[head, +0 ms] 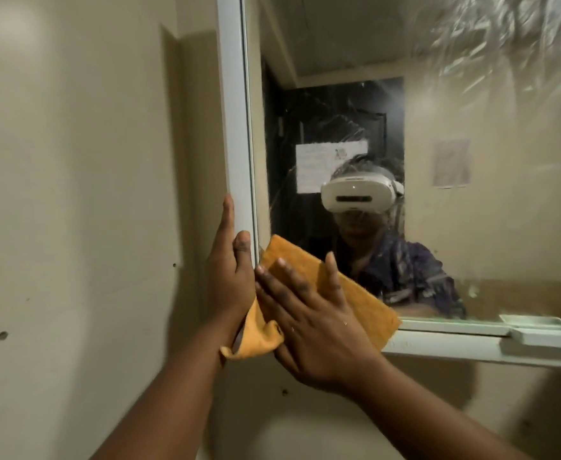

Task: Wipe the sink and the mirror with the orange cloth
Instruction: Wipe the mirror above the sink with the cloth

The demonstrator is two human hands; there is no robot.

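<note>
One orange cloth (349, 293) lies flat against the lower left corner of the one mirror (438, 111), pinned under the right hand (309, 323), fingers (292, 273) spread apart. The left hand (229, 277) rests open-fingered against the mirror's white frame (236, 111). Two hands show.

Orange cloth (355, 293) spread flat against the streaky mirror (438, 94) at its lower-left corner, one end crumpled.

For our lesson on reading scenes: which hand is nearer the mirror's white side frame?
Left. The left hand lies flat against the side frame; the right hand presses the orange cloth onto the glass beside it.
</note>
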